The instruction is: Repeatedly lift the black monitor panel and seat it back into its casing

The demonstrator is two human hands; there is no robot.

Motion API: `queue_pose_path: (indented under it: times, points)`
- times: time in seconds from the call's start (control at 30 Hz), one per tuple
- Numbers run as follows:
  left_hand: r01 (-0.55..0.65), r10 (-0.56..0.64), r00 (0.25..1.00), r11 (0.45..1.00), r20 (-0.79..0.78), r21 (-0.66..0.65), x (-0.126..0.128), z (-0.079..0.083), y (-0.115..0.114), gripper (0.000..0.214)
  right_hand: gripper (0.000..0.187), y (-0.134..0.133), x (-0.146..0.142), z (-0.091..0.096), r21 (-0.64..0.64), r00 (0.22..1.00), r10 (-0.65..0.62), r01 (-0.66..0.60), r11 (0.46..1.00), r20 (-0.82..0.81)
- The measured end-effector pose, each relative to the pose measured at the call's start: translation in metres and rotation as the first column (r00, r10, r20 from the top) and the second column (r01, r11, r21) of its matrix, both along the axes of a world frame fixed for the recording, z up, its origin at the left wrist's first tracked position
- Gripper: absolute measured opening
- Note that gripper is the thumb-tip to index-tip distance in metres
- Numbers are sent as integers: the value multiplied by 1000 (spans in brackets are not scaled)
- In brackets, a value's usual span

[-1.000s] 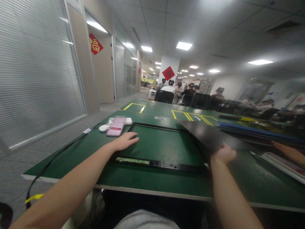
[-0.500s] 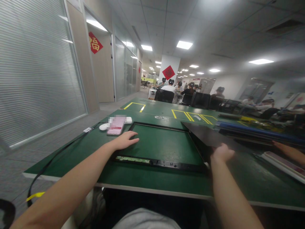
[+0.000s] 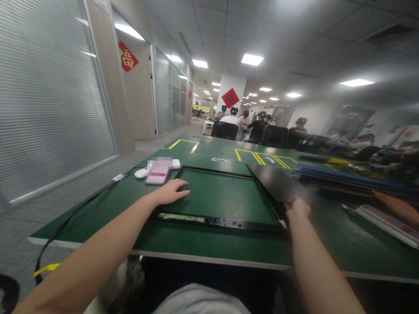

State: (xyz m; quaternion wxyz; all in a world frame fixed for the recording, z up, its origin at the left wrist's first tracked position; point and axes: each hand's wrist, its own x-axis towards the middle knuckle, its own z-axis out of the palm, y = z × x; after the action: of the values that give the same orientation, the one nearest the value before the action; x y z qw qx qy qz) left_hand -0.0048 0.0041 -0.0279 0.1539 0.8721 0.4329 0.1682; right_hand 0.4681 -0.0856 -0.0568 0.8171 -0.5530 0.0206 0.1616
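The right hand (image 3: 297, 208) pinches the near edge of a dark sheet (image 3: 278, 185), which hangs low over the right side of a black frame (image 3: 225, 224) and runs off toward twelve o'clock; the left hand (image 3: 170, 192) lies flat, fingers stretched out together, on the frame's left rail. The frame lies on the green table (image 3: 196, 244); at eleven o'clock from the left hand sits a pink phone (image 3: 157, 172), and a black cable (image 3: 81, 209) trails off at eight. At three o'clock from the right hand lies another person's forearm (image 3: 393, 206).
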Motion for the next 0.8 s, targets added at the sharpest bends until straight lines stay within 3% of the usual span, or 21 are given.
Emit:
queue_pose_path:
  times: [0.13,0.37,0.8]
  points:
    - [11,-11,1000,1000,-1,6,0,-1,1,67,26,3,6,-7,-3,998,18,-18,1000,-61]
    - [22,-22,1000,1000,-7,18,-1,-4,3,65,28,10,23,-20,65,986,167,-165,984,-29]
    - [30,-29,999,999,-34,23,0,-2,1,67,27,7,20,-15,67,970,219,-213,975,-105]
